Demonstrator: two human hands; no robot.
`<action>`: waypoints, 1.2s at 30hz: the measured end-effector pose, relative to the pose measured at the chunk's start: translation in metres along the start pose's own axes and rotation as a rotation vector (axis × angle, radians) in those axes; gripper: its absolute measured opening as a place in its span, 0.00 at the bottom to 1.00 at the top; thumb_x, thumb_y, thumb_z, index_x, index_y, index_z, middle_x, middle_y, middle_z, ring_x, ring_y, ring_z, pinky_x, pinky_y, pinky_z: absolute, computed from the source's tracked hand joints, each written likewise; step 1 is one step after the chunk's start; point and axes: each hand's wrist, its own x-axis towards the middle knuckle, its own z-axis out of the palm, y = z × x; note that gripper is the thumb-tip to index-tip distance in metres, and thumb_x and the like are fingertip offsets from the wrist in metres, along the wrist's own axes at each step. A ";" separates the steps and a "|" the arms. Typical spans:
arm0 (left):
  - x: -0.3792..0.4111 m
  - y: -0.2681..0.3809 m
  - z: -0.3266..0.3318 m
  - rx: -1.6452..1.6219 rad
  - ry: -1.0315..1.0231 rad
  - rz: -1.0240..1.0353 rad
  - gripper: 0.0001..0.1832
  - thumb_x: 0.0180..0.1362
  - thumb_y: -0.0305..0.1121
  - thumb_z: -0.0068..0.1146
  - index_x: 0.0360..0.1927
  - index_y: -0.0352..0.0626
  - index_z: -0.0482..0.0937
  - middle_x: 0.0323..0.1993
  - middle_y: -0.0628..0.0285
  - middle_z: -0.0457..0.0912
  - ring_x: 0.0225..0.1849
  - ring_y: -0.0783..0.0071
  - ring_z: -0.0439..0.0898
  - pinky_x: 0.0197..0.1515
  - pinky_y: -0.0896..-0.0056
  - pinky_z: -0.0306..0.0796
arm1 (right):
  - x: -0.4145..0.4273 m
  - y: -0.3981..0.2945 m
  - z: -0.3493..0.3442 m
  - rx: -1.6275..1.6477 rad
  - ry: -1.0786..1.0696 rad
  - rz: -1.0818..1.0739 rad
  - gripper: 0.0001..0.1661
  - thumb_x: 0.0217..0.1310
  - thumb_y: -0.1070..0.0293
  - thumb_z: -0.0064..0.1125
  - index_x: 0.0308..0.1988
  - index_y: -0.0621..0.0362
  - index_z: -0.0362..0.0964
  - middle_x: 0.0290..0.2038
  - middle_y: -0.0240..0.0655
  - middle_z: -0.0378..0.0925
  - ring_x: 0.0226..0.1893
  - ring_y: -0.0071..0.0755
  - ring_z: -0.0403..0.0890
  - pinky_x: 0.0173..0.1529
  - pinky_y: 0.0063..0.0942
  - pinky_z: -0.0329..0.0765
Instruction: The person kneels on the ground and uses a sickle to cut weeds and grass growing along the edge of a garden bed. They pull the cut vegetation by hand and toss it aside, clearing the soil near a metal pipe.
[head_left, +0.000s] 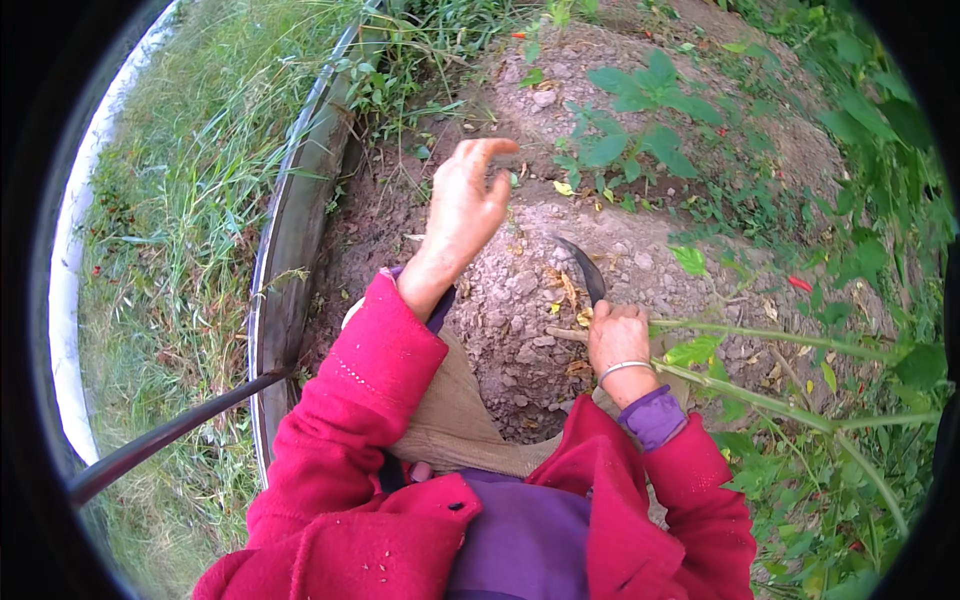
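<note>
My left hand (466, 206) is raised over the bare soil (517, 300), thumb and bent index finger apart, with nothing visible in it. My right hand (619, 345), with a bangle at the wrist, is closed around a sickle, whose dark curved blade (588, 270) points up and away from me. The sickle's handle is hidden in the fist. Long green plant stems (757, 401) run from beside this hand to the right; whether the fist also grips them is unclear. A pale woody stub (566, 334) sticks out left of the fist.
A leafy green plant (645, 127) grows ahead in the soil. Red chilli peppers (800, 283) lie scattered at the right, near dense foliage (877, 120). On the left, a low upright barrier (289, 210) borders tall grass (187, 187), and a dark pole (180, 435) slants across it.
</note>
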 end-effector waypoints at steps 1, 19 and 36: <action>-0.001 -0.003 0.003 0.074 -0.028 0.053 0.15 0.50 0.23 0.52 0.43 0.39 0.76 0.43 0.54 0.77 0.48 0.62 0.76 0.53 0.66 0.68 | 0.001 0.000 0.000 -0.007 -0.004 -0.003 0.05 0.54 0.69 0.45 0.31 0.57 0.66 0.25 0.41 0.76 0.28 0.41 0.77 0.38 0.36 0.71; -0.023 0.002 0.027 -0.885 -0.302 -0.723 0.12 0.62 0.37 0.47 0.32 0.40 0.78 0.31 0.63 0.78 0.38 0.74 0.73 0.47 0.70 0.65 | 0.056 -0.036 -0.087 0.924 0.406 -0.042 0.18 0.57 0.68 0.54 0.45 0.65 0.62 0.34 0.47 0.71 0.36 0.51 0.73 0.45 0.43 0.66; -0.005 -0.013 0.016 -0.771 -0.571 -0.549 0.15 0.63 0.38 0.44 0.33 0.38 0.77 0.26 0.65 0.76 0.34 0.76 0.74 0.41 0.72 0.68 | 0.061 -0.055 -0.090 1.922 -0.097 0.129 0.17 0.63 0.64 0.49 0.47 0.64 0.63 0.24 0.33 0.74 0.24 0.25 0.76 0.29 0.23 0.73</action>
